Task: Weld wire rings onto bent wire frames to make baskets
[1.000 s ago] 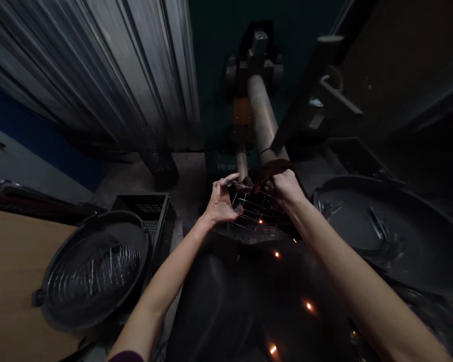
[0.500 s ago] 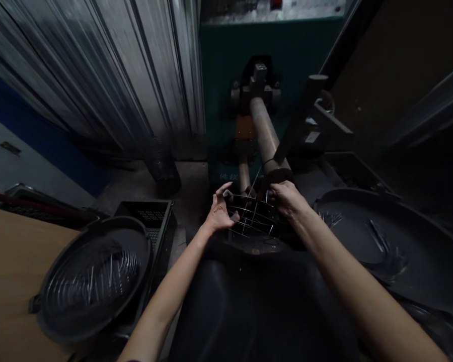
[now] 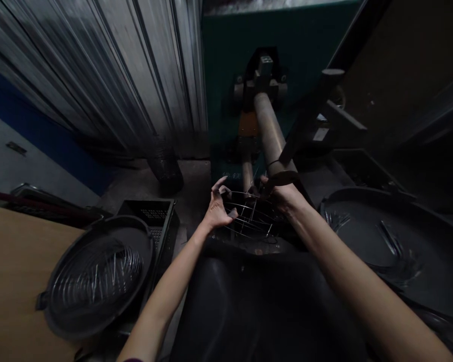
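Note:
A round wire basket frame point(image 3: 251, 215) of thin metal rings and cross wires sits at the tip of a spot-welding machine, under its long cylindrical arm point(image 3: 271, 133). My left hand point(image 3: 217, 207) grips the frame's left rim, thumb and fingers curled round the wire. My right hand point(image 3: 283, 193) holds the right rim close to the machine's electrode, fingers closed on the wire. Both forearms reach in from below.
A black round tub point(image 3: 94, 274) with wire rings lies at lower left on a wooden board, beside a black crate point(image 3: 149, 213). Another large black tub point(image 3: 392, 241) with wire pieces sits at right. A corrugated metal wall point(image 3: 109, 75) rises at left; the green machine body point(image 3: 272, 35) stands behind.
The sparks seen a second ago have gone. Both hands keep hold of the wire frame, which has turned and shifted slightly; the view has drifted a little.

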{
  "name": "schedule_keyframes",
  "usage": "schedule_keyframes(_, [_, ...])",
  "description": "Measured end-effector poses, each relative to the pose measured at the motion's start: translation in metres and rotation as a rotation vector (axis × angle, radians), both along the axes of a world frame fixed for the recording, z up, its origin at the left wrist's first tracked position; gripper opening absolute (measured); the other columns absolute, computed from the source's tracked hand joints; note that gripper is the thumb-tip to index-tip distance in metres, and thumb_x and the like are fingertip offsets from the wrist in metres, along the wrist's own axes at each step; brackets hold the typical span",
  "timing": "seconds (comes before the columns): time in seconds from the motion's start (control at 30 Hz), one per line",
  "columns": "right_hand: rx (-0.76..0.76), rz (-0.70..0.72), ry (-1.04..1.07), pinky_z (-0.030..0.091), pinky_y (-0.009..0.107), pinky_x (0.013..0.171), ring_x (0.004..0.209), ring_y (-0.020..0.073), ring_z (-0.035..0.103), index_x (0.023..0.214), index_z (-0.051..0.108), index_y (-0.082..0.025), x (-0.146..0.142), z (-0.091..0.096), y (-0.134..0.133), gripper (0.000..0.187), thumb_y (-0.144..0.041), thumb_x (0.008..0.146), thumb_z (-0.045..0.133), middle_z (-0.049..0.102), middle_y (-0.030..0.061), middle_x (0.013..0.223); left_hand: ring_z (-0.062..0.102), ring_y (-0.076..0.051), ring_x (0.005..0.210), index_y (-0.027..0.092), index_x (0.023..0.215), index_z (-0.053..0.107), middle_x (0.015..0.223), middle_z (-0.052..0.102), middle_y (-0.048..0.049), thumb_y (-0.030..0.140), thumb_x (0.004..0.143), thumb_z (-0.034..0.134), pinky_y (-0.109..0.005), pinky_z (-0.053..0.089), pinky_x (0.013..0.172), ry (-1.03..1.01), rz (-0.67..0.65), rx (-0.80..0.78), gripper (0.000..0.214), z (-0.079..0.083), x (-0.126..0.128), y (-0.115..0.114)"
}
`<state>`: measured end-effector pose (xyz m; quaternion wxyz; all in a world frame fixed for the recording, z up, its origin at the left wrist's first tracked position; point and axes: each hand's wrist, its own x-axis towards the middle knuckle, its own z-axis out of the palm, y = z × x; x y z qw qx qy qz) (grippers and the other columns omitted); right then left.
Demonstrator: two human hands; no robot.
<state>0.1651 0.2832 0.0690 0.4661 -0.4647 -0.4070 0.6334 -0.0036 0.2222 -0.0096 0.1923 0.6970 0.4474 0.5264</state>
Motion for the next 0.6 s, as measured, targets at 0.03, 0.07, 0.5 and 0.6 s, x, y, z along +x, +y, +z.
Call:
schedule_keyframes(0.03, [0.001,0.017,0.0,0.035,0.02,0.037,0.041,0.0074,0.043,0.061,0.043,-0.02,0.001,-0.001,0.0,0.032,-0.026,0.054,0.074,0.046,-0.0058,0.047,0.046,-0.015,0.085,0.025,0.14,0.005,0.089,0.042,0.0017,0.012,0.06,0.058,-0.034,0.042,0.083,-0.042,-0.01,0.003,0.097,0.0,0.0,0.0])
schedule_keyframes(0.07, [0.005,0.039,0.0,0.034,0.019,0.036,0.041,0.0074,0.043,0.061,0.043,-0.02,0.001,-0.002,0.0,0.032,-0.027,0.054,0.074,0.045,-0.006,0.047,0.046,-0.014,0.084,0.026,0.14,0.007,0.089,0.042,0.0019,0.013,0.061,0.058,-0.033,0.042,0.081,-0.081,-0.023,0.004,0.095,0.0,0.001,0.0])
schedule_keyframes(0.5, [-0.181,0.08,-0.129,0.022,0.018,0.036,0.036,0.0054,0.027,0.056,0.039,-0.019,0.024,0.036,0.043,0.029,-0.021,0.081,0.053,0.035,-0.0057,0.046,0.052,-0.023,0.104,0.019,0.139,0.017,0.11,0.05,-0.0091,0.025,0.066,0.064,-0.042,0.041,0.093,0.112,-0.062,0.083,0.087,-0.006,0.003,-0.018])
schedule_keyframes(0.6, [-0.201,0.129,-0.119,0.018,0.017,0.035,0.036,0.0043,0.024,0.065,0.046,-0.018,0.05,0.038,0.016,0.022,-0.024,0.084,0.053,0.036,-0.0066,0.049,0.034,-0.034,0.131,0.021,0.14,0.029,0.134,0.046,-0.0139,0.033,0.062,0.072,-0.052,0.025,0.108,0.361,-0.194,-0.077,0.09,0.006,-0.009,-0.044])
